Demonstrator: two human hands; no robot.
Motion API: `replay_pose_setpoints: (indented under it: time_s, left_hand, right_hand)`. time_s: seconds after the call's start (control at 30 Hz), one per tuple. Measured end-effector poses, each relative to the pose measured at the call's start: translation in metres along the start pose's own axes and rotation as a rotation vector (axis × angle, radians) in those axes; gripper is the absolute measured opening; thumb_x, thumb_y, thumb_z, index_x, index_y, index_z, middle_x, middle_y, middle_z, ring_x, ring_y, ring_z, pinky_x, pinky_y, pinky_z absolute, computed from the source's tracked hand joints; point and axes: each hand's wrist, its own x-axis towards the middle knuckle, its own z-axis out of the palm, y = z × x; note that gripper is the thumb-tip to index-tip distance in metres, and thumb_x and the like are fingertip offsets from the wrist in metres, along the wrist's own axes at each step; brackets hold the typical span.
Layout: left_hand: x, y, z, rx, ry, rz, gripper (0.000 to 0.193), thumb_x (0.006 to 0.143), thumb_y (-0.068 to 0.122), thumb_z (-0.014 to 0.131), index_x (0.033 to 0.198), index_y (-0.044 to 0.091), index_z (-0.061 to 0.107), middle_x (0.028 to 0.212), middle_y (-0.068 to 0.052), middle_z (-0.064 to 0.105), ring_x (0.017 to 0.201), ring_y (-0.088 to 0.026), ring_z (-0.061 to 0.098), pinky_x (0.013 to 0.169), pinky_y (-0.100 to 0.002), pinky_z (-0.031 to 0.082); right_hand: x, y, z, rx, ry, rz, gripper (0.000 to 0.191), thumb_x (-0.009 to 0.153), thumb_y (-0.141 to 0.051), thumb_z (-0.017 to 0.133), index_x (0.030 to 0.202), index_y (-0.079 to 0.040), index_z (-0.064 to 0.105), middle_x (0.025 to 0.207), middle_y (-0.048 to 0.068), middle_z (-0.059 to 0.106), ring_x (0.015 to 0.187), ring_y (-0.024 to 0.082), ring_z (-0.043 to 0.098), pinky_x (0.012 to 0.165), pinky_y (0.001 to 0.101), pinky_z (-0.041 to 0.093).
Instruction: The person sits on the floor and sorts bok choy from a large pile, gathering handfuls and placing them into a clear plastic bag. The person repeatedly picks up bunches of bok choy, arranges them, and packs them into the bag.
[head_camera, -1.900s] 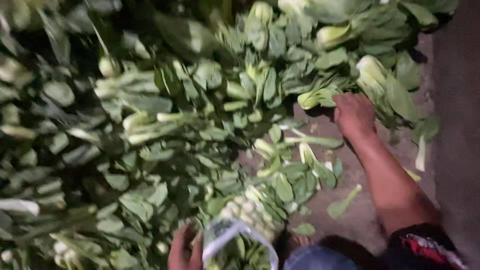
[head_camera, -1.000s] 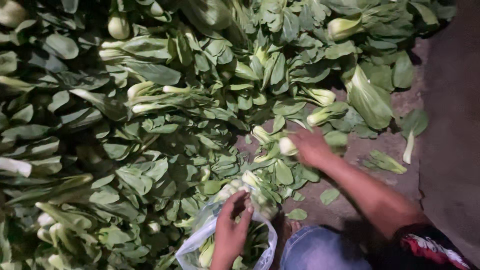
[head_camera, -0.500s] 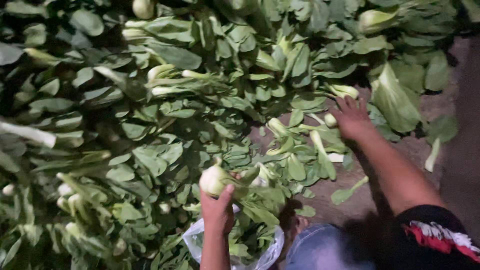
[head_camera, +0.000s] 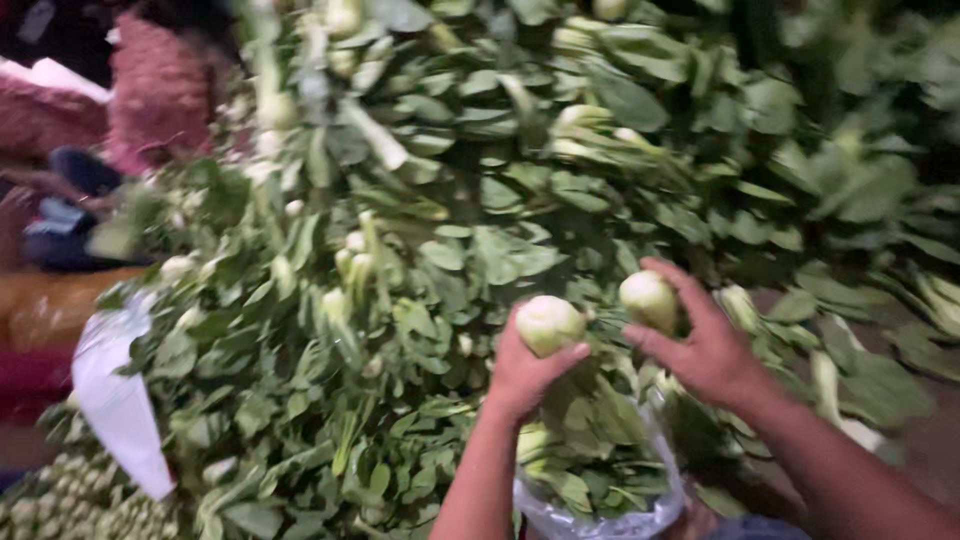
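While hands grip bok choy (head_camera: 548, 325) | greens heap (head_camera: 480, 220) covers ground

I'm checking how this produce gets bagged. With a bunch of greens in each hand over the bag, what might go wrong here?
The left hand and right hand each grip a bok choy bunch only by its pale base, so leaves could tear or a bunch could slip. The clear plastic bag below already looks full and no hand holds it open, so greens might spill onto the heap of loose greens around it.
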Motion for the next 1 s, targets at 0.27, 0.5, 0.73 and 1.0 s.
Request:
replay_pose_setpoints:
  time_s: [0.27,0.5,0.73,1.0]
  left_hand:
    - [-0.018,-0.030,-0.006,-0.658,0.016,-0.337,0.059,0.090,0.036,0.069,0.139,0.013,0.048,0.125,-0.007,0.067,0.115,-0.023,0.063,0.098,-0.038,0.052]
    - [-0.047,-0.073,-0.082,-0.203,-0.033,-0.233,0.060,0.099,0.034,0.071,0.146,0.000,0.056,0.127,-0.017,0.067,0.111,-0.023,0.058,0.094,-0.034,0.047]
    - [-0.072,-0.058,-0.061,-0.330,-0.174,-0.130,0.065,0.089,0.020,0.076,0.146,0.003,0.048,0.140,-0.009,0.059,0.128,-0.019,0.059,0.109,-0.039,0.049]
    - [-0.079,-0.025,-0.084,-0.590,0.039,-0.078,0.053,0.092,0.016,0.072,0.141,0.006,0.056,0.135,-0.010,0.065,0.127,-0.023,0.060,0.110,-0.038,0.046]
  right_hand:
    - [-0.012,0.072,0.088,0.428,-0.186,0.477,0.063,0.074,-0.009,0.082,0.132,-0.006,0.058,0.119,0.011,0.070,0.103,0.022,0.068,0.088,0.0392,0.056]
    - [-0.045,0.057,0.034,0.484,0.308,0.890,0.064,0.073,-0.013,0.077,0.135,-0.010,0.060,0.119,0.012,0.068,0.101,0.026,0.068,0.085,0.0426,0.055]
    - [-0.038,-0.013,0.027,-0.366,0.412,0.432,0.071,0.071,-0.015,0.079,0.138,-0.012,0.054,0.123,0.012,0.062,0.107,0.026,0.066,0.091,0.0410,0.055]
    - [0.003,-0.016,0.169,-0.125,-0.785,-0.313,0.081,0.084,-0.023,0.080,0.151,-0.005,0.038,0.146,0.017,0.047,0.133,0.030,0.050,0.108,0.0442,0.042]
